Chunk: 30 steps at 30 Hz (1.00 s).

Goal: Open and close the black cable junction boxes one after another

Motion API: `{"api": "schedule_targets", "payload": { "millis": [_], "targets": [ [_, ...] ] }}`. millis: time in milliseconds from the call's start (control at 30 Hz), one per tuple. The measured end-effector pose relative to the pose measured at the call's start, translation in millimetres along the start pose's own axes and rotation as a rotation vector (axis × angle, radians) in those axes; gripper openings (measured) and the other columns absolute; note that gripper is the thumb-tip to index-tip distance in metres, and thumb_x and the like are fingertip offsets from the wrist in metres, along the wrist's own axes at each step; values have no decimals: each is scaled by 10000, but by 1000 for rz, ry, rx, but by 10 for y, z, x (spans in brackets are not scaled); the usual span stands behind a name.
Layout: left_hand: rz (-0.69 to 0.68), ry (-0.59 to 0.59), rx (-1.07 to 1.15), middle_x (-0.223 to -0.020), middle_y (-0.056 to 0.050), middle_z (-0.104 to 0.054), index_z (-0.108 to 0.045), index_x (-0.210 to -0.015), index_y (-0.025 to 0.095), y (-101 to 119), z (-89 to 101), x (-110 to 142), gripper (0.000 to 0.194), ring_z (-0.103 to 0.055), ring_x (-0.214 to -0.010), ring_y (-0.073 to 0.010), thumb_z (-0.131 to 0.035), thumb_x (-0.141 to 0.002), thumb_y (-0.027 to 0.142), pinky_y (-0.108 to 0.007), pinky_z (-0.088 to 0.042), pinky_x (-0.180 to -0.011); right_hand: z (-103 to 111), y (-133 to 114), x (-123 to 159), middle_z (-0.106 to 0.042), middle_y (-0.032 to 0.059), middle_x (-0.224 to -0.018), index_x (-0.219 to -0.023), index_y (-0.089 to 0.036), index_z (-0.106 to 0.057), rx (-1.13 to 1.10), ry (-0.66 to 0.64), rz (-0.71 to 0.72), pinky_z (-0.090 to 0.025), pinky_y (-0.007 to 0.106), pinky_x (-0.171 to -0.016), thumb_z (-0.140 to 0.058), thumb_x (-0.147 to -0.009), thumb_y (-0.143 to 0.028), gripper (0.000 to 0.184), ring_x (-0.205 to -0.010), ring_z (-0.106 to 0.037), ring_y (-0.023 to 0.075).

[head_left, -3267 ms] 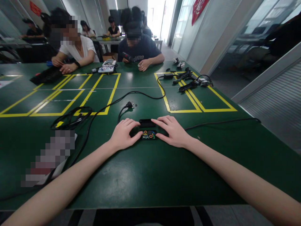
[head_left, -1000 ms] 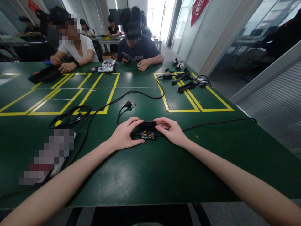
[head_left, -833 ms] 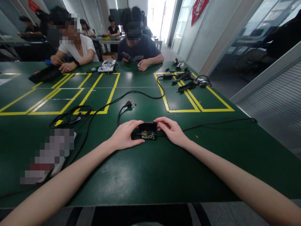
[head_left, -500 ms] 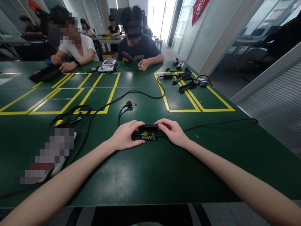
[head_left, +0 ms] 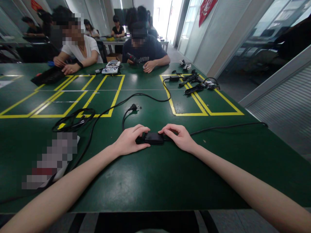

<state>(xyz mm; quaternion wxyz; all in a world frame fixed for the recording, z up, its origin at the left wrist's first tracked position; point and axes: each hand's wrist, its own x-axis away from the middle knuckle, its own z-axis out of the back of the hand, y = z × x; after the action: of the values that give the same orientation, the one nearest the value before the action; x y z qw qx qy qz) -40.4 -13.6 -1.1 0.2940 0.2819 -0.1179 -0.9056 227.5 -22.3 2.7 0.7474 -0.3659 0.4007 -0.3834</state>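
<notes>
A small, flat, black plastic box (head_left: 154, 138) sits between the left hand (head_left: 129, 139) and right hand (head_left: 179, 137). The left holds one end, likely so it won't slide; the right curls by the other, grip unclear.

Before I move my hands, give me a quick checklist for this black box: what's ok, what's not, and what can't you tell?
1. Black box covered: ok, no inner parts show.
2. Cover fully snapped down: cannot tell, the seam is too small to read.
3. Left hand steadying the box: ok, thumb and fingers straddle its left end.
4. Right hand pressing on the box: cannot tell, fingertips are at the far right corner but pressure doesn't show.
5. Plug out of any socket: ok, it lies on the green table, pins bare.
6. Right-hand cable fully in view: not ok, your right hand hides part of it.
</notes>
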Motion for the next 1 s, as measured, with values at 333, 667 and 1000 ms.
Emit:
{"api": "schedule_targets", "payload": {
  "millis": [333,667,1000],
  "targets": [
    [7,6,72,-1122,-81,-692,-644,-1090,193,0,15,-13,269,-708,-922,-185,-717,-935,400,-308,-585,-808,-23,18,40,-706,81,-1013,-1039,-204,-719,157,-71,238,-585,350,-780,-692,-910,-275,150,-907,-684,206],
    [30,49,88,-1027,-58,-737,-673,-1102,186,8,5,-38,246,-717,-846,-168,-659,-973,396,-284,-579,-761,-107,64,35,-744,117,-1077,-1207,-179,-657,555,-90,357,-568,443,-840,-670,-928,-194,280,-954,-655,272],
    [-32,-24,-147,-1036,-76,-785,-680,-1177,185,-4,-31,-31,273,-734,-907,-208,-616,-990,373,-340,-542,-821,-103,70,26,-744,119,-1065,-1205,-170,-639,579,-140,385,-568,411,-818,-625,-945,-176,260,-913,-637,258]
  ]
}}
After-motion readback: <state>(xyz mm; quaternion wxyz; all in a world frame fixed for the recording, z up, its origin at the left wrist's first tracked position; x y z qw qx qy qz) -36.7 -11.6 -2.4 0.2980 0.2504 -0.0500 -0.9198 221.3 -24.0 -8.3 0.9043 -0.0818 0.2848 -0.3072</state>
